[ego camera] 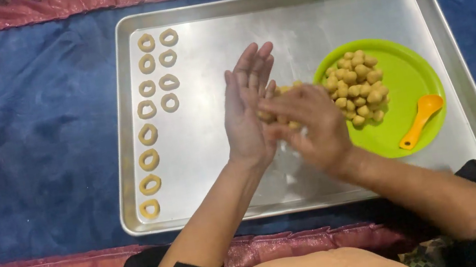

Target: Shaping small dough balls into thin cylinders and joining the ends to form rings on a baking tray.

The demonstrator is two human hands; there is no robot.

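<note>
Head view shows both hands over the middle of a metal baking tray (224,206) that lies on a blue cloth (46,140) with a red border. Left hand (250,109) stands open and flat, palm turned toward the right, fingers extended toward the far edge of the tray. Right hand (304,125) lies flat across it, fingers straight, pressing a small piece of dough (282,89) between the two palms; only a sliver of that dough shows at the fingertips. Two columns of finished dough rings (147,110) sit along the left edge of the tray. A green plate (409,79) rests near the right edge of the tray, carrying a heap of dough balls (356,88) and an orange spoon (419,120). Judged risks: uneven pressure between the palms could thin or break the piece, and the right hand is just beside the heap, so a wide stroke could knock balls off the plate. Soft dough could also stick to a palm.
</note>
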